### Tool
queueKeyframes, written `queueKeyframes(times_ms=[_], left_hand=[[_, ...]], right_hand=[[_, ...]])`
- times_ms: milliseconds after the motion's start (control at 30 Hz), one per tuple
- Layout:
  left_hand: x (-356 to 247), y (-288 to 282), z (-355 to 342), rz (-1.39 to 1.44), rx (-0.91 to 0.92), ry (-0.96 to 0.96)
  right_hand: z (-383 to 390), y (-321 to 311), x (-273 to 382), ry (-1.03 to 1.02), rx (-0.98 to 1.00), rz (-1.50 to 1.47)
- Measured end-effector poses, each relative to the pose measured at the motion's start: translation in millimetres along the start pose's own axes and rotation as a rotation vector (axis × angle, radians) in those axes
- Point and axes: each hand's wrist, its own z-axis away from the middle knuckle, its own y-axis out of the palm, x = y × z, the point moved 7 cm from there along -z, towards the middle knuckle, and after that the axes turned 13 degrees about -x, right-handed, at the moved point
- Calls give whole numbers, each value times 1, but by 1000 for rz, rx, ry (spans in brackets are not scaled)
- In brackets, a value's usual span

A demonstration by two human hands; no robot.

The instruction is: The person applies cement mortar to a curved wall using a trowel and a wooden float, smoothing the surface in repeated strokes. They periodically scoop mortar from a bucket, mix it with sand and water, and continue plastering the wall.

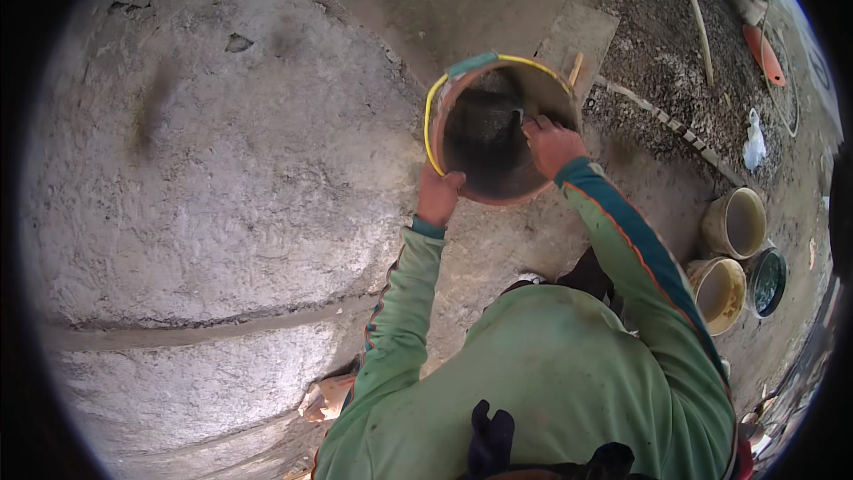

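Observation:
A round terracotta-coloured bucket [502, 194] with a dark interior is held in front of me, a yellow hose-like handle with a teal sleeve lying round its rim. My left hand [439, 194] grips the bucket at its lower left, thumb over the rim. My right hand [551, 144] reaches over the bucket's right side, fingers closed at a small pale glint inside; what they hold is too small to make out.
A board [600, 31] lies behind the bucket. Dark gravel [657, 27], a striped length [662, 117], a pale pole [691, 9], an orange object [764, 58] and a white bag [753, 147] lie upper right. Several buckets [733, 222] stand at right. Rough concrete [204, 169] extends left.

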Motion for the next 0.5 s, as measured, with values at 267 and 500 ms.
queueKeyframes(times_ms=[267,500], left_hand=[[38,9,-20,66,-49,84],[18,17,-9,284,-160,101]], right_hand=[[2,-29,60,-136,-207,117],[-1,-7,2,36,152,278]])
